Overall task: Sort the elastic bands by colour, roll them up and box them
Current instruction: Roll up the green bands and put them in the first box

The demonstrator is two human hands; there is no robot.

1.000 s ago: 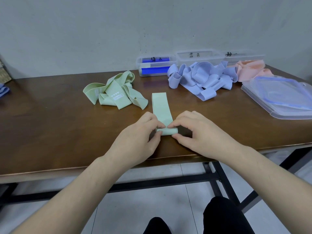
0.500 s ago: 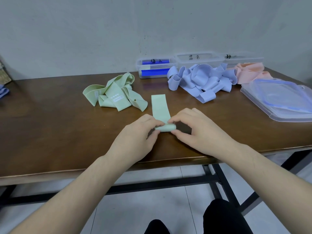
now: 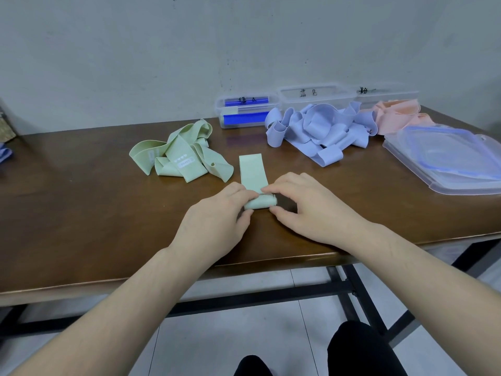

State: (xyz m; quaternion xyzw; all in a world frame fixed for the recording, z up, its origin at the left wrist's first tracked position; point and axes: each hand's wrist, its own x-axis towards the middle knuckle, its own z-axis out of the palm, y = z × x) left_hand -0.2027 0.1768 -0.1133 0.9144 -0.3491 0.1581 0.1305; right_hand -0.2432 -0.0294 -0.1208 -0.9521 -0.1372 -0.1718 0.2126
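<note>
Sorting looks done but rolling's barely started: left hand (image 3: pixel 217 215) and right hand (image 3: pixel 311 207) pinch one half-rolled green band (image 3: pixel 254 175), piles and boxes (image 3: pixel 317 97) untouched.

Your left hand (image 3: pixel 217 218): forearm bare, fingers curled, thumb and fingertips pinching the left end of the rolled pale green elastic band (image 3: pixel 259 203). Your right hand (image 3: pixel 311 210): likewise curled, pinching its right end.
</note>
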